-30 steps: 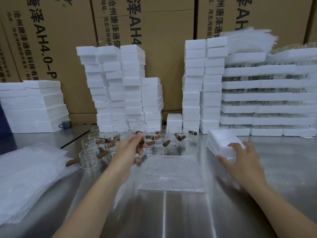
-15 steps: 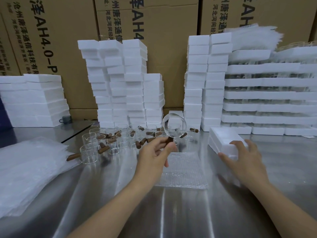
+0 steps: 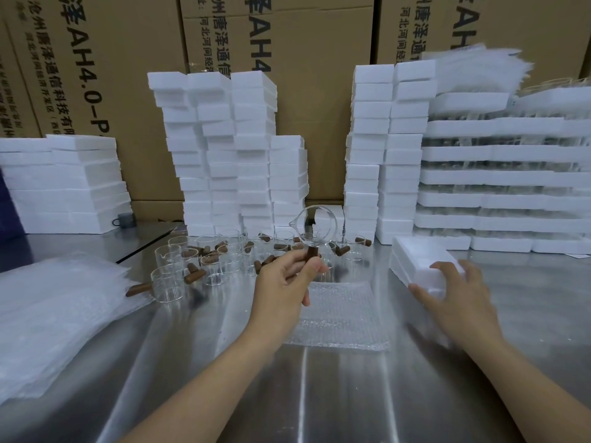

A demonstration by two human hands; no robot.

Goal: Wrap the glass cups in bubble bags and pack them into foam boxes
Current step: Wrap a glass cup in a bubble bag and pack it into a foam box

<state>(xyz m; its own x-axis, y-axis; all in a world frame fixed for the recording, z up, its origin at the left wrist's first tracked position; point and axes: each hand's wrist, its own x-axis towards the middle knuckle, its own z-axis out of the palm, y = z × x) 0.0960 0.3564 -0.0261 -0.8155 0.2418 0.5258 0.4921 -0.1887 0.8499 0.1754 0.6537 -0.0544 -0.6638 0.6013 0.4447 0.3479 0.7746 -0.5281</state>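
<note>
At worktop centre, just beyond the flat clear bubble bag (image 3: 339, 314), L hand (image 3: 287, 279) pinches the brown wooden handle of a clear glass cup (image 3: 316, 223). Cup is raised, mouth facing cam, spout to the left. R hand (image 3: 454, 295) is spread over the near corner of a white foam box (image 3: 415, 260) on the right part of the steel worktop (image 3: 527, 314); motion blur, can't tell if it grips or just rests. More glass cups (image 3: 204, 260) cluster behind, rims hard to separate. Bubble-bag stack (image 3: 54, 314) at left edge, cut off by frame.
</note>
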